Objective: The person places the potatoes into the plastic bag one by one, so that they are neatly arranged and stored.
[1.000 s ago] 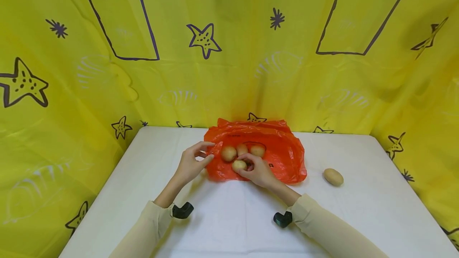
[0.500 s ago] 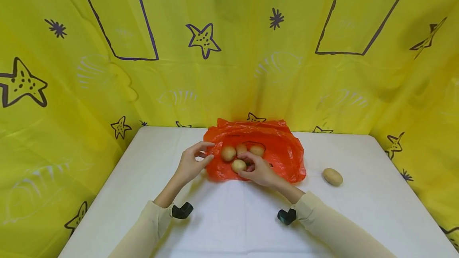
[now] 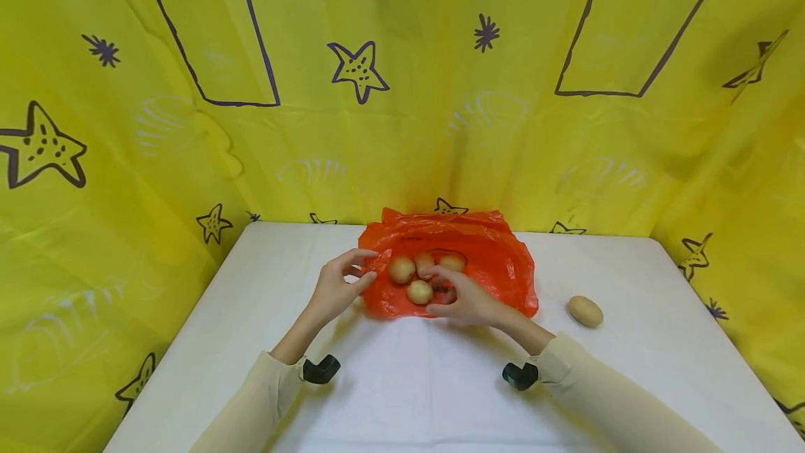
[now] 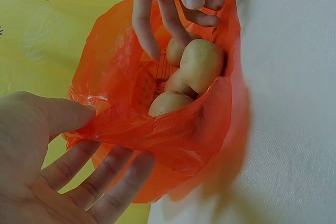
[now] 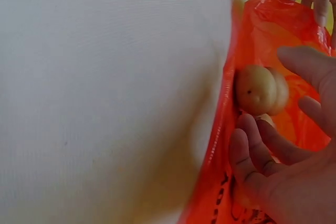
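A red plastic bag [image 3: 503, 285] lies with its mouth spread at the back of the table, several potatoes inside. My left hand [image 3: 336, 289] is at the bag's left edge; in the left wrist view its thumb [image 4: 73, 115] lies over the rim with the fingers behind the film, pinching it. The front potato [image 3: 419, 292] rests in the bag, beside another potato [image 3: 401, 270]. Just right of it is my right hand [image 3: 468, 296], fingers loosely bent and apart, holding nothing. In the right wrist view this potato [image 5: 256, 90] sits beyond the spread fingers.
One more potato [image 3: 585, 311] lies on the white tabletop [image 3: 390, 397] to the right of the bag. A yellow curtain [image 3: 415, 145] with starfish drawings stands close behind the table and along both sides.
My right hand has let go of the front potato and drawn back a little to the right, its fingers parting. The left hand stays at the bag's rim.
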The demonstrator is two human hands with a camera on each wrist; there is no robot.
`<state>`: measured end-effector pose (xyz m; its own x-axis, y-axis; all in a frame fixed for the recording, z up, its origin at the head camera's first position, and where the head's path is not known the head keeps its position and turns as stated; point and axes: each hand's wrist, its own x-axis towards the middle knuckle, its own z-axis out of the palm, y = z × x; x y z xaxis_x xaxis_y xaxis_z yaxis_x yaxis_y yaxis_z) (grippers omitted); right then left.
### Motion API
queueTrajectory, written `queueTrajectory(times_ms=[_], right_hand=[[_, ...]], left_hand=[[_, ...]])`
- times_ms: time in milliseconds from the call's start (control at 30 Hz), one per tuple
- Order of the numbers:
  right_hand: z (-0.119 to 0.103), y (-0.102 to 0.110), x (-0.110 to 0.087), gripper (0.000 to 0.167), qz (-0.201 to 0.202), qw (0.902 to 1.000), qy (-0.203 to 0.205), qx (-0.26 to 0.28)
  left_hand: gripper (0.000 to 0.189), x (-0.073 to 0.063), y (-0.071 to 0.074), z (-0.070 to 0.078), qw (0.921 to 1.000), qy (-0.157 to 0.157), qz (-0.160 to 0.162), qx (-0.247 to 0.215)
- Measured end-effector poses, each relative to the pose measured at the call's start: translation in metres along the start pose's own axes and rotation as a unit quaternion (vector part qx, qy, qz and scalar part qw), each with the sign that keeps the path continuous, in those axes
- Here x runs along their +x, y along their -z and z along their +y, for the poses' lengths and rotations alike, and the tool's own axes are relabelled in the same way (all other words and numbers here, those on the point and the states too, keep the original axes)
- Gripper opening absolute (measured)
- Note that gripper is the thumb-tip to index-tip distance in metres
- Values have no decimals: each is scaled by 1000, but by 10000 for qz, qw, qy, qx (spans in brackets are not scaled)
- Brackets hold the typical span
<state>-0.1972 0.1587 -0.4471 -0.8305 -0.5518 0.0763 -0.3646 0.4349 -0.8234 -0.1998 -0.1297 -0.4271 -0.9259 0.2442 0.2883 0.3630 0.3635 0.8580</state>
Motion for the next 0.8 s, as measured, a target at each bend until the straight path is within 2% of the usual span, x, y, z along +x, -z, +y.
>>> queueTrajectory(times_ms=[67,267,467,600,700,800], right_hand=[[-4,4,-3,63,-24,10000,46,-80],[-10,12,-9,66,-54,9991,309,-299],[-13,19,-14,70,8,9978,577,-326],[-16,23,-17,70,33,9977,617,-284],[-19,26,-20,69,76,9977,634,-243],[-21,29,-22,67,123,9979,604,-185]], left_hand=[[31,2,-1,-7,10000,-18,-7,-28],[32,2,-2,-5,10000,92,-4,14],[33,2,-1,-5,10000,17,31,-17],[33,2,-2,-7,9999,-32,96,-1],[33,2,-3,-5,9999,-40,116,-10],[33,-1,-3,5,9999,-48,101,-38]])
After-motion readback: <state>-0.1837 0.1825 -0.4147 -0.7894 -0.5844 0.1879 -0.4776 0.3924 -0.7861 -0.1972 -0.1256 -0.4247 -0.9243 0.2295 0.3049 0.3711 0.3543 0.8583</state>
